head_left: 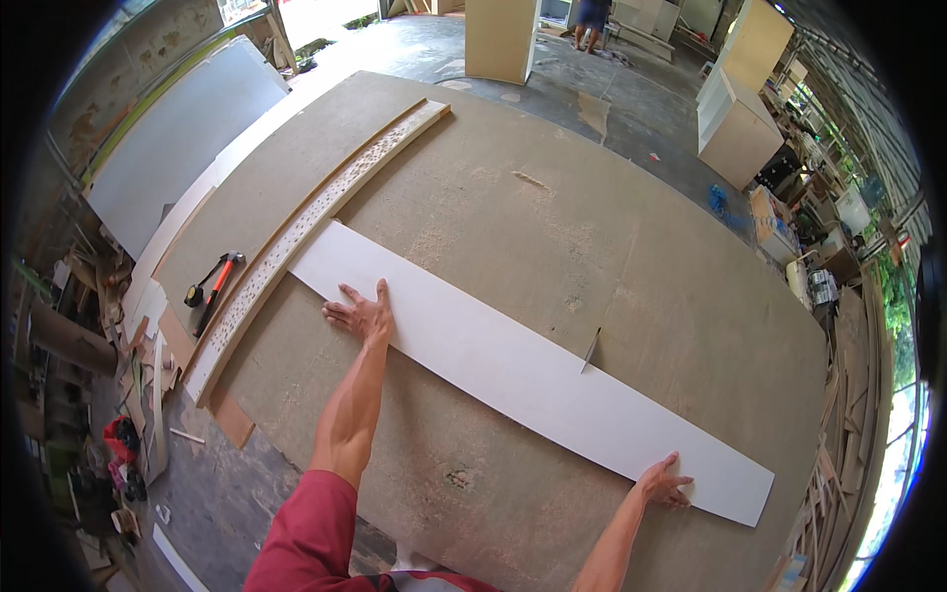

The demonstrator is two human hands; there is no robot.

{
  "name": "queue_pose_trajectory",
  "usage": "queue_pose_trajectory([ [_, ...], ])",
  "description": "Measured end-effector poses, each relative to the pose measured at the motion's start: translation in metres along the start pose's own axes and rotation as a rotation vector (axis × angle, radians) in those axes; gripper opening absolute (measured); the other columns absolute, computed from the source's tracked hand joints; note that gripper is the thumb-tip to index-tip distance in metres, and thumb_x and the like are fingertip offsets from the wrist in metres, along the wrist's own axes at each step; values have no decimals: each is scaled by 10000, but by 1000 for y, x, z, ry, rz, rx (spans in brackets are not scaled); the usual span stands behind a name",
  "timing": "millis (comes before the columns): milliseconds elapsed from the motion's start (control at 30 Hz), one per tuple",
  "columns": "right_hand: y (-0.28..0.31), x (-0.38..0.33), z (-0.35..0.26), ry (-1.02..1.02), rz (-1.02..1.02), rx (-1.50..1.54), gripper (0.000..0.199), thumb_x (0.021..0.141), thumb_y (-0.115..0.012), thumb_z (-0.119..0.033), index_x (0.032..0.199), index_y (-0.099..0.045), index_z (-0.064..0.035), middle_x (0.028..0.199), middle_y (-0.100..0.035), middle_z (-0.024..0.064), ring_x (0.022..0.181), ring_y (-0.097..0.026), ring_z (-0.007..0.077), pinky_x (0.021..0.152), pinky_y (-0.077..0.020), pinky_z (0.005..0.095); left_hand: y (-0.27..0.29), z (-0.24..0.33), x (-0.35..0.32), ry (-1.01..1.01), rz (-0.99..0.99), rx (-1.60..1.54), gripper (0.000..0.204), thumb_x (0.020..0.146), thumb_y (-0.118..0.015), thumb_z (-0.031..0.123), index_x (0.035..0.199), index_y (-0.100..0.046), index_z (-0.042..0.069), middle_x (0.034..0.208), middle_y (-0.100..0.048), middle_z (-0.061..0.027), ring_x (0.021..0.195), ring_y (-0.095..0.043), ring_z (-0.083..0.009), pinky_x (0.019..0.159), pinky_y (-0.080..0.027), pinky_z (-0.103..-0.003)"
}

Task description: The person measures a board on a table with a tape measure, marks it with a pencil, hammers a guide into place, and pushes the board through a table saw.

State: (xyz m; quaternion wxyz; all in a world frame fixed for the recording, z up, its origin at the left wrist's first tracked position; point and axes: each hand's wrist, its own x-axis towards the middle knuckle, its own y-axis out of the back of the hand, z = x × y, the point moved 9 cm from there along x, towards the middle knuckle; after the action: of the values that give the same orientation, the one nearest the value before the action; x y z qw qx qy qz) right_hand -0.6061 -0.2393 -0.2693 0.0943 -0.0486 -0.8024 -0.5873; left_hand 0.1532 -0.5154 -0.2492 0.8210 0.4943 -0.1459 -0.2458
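Note:
A long white board [513,360] lies slantwise across a large brown worktable [473,212]. Its far-left end meets a long raised fence strip [321,202]. My left hand [362,314] rests at the board's near edge with its fingers spread, the thumb side on the white face. Near the board's right end, my right hand [664,483] presses against the same edge, fingers apart and partly over the top. A thin upright grey blade [592,350] sticks up at the board's far edge, between my hands; its lower part is hidden.
Left of the fence lie a hammer [219,286] and a small black-and-yellow tool [194,295]. Sawdust dots the table. Large white panels [187,143] lean at the left. Beyond stand a tall tan panel [498,39], a white cabinet [735,128] and a person [592,22]. Wood scraps [853,395] line the right.

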Motion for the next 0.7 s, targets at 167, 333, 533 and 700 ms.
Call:
queue_pose_trajectory([
  [167,-4,4,0,-15,2,-2,982,870,-428,-758,1543,-224,-72,1494,9,467,1431,-22,575,1145,-79,632,-2,3,2,-9,17,-7,1045,847,-461,761,1552,-167,47,1525,-4,-417,1453,74,-515,1171,61,-564],
  [333,1,0,-6,-32,-41,-42,972,867,-420,-765,1540,-248,-85,1499,4,462,1427,-45,582,1140,-93,636,-1,5,3,-14,27,40,1040,854,-443,766,1549,-176,41,1520,-17,-423,1449,58,-527,1171,46,-571],
  [533,6,-3,-10,-44,-48,-33,973,868,-417,-764,1539,-255,-79,1489,-16,474,1428,-55,580,1135,-107,639,-1,8,3,-19,49,60,1024,868,-415,764,1548,-178,37,1517,-18,-426,1444,40,-537,1171,32,-576],
  [700,11,0,-11,-36,-53,-66,963,880,-431,-738,1531,-257,-51,1489,-21,473,1418,-71,590,1136,-136,631,-5,15,0,-16,20,86,1032,863,-400,777,1549,-178,39,1520,-30,-424,1444,32,-539,1175,28,-566],
])
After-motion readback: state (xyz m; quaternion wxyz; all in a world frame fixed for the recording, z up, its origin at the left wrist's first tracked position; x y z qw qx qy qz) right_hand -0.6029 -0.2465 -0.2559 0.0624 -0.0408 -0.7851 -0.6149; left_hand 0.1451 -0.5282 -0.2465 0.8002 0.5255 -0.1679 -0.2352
